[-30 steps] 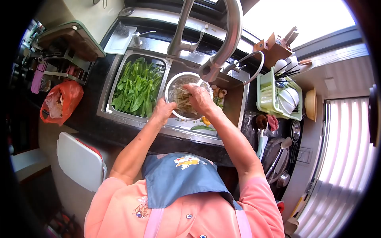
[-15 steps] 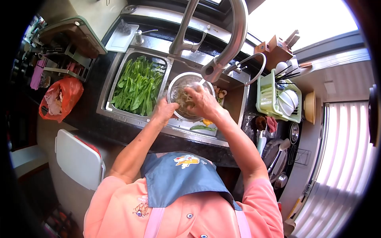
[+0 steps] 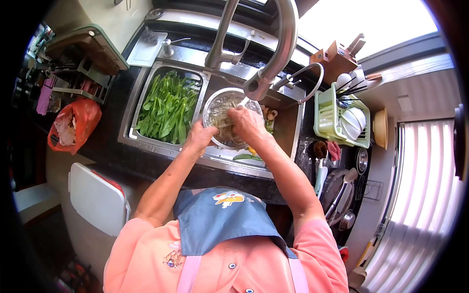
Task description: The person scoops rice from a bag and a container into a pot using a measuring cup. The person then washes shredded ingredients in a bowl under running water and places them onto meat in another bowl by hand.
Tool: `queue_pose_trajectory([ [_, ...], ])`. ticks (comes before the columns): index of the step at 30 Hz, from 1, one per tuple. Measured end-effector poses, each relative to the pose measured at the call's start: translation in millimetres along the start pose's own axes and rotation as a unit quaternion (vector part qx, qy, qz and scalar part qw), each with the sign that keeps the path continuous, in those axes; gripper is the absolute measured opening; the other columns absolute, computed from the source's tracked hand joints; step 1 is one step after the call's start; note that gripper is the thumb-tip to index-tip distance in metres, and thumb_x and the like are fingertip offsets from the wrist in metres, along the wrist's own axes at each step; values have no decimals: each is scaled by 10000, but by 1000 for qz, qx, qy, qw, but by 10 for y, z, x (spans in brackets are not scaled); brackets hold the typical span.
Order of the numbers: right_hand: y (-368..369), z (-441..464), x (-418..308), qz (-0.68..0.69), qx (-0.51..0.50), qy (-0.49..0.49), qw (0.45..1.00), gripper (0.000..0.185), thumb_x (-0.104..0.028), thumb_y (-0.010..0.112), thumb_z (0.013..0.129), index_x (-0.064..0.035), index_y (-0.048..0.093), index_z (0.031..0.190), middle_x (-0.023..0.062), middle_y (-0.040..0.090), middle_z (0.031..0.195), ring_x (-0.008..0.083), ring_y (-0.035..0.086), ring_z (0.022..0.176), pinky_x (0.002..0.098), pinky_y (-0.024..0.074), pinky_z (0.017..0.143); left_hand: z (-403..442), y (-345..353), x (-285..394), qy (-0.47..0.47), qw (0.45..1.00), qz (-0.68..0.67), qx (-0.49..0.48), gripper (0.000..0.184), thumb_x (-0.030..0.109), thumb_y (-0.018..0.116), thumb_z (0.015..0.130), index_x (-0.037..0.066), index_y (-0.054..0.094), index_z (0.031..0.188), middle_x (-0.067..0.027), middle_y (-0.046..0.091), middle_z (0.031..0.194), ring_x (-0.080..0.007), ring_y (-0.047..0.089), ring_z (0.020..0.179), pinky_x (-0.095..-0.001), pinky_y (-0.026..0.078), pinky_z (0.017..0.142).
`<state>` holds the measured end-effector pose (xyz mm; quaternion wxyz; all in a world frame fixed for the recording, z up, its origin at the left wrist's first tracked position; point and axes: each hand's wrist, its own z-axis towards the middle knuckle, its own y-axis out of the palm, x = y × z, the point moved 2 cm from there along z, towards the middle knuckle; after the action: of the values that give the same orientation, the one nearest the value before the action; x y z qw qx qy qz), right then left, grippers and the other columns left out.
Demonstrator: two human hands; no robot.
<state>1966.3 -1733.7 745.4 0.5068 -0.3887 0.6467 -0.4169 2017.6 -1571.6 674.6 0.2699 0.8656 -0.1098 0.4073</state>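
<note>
Under the tap [image 3: 255, 87], a round metal bowl [image 3: 207, 108] of water sits over the right sink basin. Water runs from the tap into it. My left hand [image 3: 199, 137] is closed on the bowl's near-left rim, thumb on top. Inside the bowl are pale, thin strips [image 3: 223, 121], blurred by the water. My right hand [image 3: 248, 125] reaches in from the right with curled fingers closed around some of these strips, close to the left thumb. The fingertips are partly hidden.
Leafy greens [image 3: 166, 107] fill the left basin's tray. Vegetable scraps [image 3: 269, 117] and a green pod [image 3: 247, 156] lie around the bowl. A dish rack [image 3: 320, 117] and knife block [image 3: 337, 61] stand right; a red plastic bag [image 3: 88, 119] hangs left.
My right hand has drawn its fingers together among the strips, nearer the left thumb. The left hand keeps its hold on the bowl. The whole view has shifted slightly.
</note>
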Motion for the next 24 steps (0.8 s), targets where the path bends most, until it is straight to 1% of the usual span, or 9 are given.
queue_pose_trajectory([
  [1, -12, 1, 67, 12, -35, 30, 999, 387, 35, 659, 725, -53, 683, 1101, 180, 674, 1073, 383, 655, 1022, 467, 526, 915, -2, -13, -22, 6, 1000, -2, -3, 529, -11, 604, 767, 9, 552, 1293, -143, 654, 1107, -245, 719, 873, -389, 663, 673],
  [5, -234, -194, -77, 103, 14, -22, 994, 425, 24, 654, 725, -54, 687, 1141, 179, 677, 1063, 392, 653, 1030, 464, 524, 928, -36, -52, -6, 20, 1000, 1, 4, 514, -21, 594, 767, 9, 569, 1279, -134, 659, 1096, -240, 717, 873, -384, 662, 679],
  [6, -294, -220, -126, 101, 18, -44, 994, 477, 4, 672, 746, -76, 663, 1216, 173, 656, 1153, 387, 650, 1058, 457, 526, 938, -66, -34, -2, 17, 1000, 3, 9, 507, -24, 590, 767, 10, 576, 1273, -130, 661, 1091, -237, 717, 874, -381, 662, 680],
  [10, -66, -272, -71, -2, 45, -84, 995, 487, -129, 759, 772, -103, 636, 1242, 167, 609, 1190, 356, 642, 1075, 450, 547, 891, -95, -16, -17, 20, 999, -43, -1, 476, -42, 584, 773, 7, 602, 1246, -118, 671, 1075, -225, 712, 878, -360, 649, 693],
  [13, -195, -265, -186, 78, 14, -88, 993, 431, -120, 738, 793, -122, 649, 1214, 159, 634, 1136, 375, 662, 1010, 453, 550, 872, -110, -69, -15, 15, 1000, -12, -1, 484, -43, 592, 767, 8, 602, 1248, -121, 674, 1064, -219, 705, 875, -352, 633, 716],
  [19, 38, 14, 8, -31, -77, -107, 991, 214, -138, 669, 835, -91, 723, 1037, 129, 682, 916, 336, 696, 847, 447, 565, 804, -127, -59, -67, 14, 1000, 3, 4, 464, -36, 602, 756, -10, 614, 1220, -109, 681, 1054, -211, 693, 886, -356, 616, 769],
  [20, -15, -46, 40, 59, 7, -86, 995, 244, -126, 659, 843, -93, 715, 1078, 154, 672, 1010, 337, 688, 909, 449, 566, 807, -162, -76, -56, -7, 1000, -8, -2, 447, -27, 608, 758, -16, 624, 1204, -105, 682, 1059, -210, 685, 919, -357, 596, 813],
  [23, -121, -154, -60, 0, 79, -88, 993, 311, -160, 673, 855, -103, 695, 1160, 180, 637, 1105, 382, 653, 993, 474, 537, 883, -148, -95, -76, 10, 1000, -3, -12, 446, -21, 613, 760, -15, 623, 1206, -110, 682, 1071, -211, 683, 933, -351, 576, 839],
  [24, -132, -195, -79, -28, 14, -51, 998, 343, -151, 700, 838, -108, 690, 1178, 168, 607, 1187, 362, 635, 1065, 458, 533, 909, -129, -97, -98, 14, 1000, -7, -11, 444, -20, 615, 760, -14, 623, 1204, -111, 683, 1075, -210, 682, 933, -348, 574, 841],
])
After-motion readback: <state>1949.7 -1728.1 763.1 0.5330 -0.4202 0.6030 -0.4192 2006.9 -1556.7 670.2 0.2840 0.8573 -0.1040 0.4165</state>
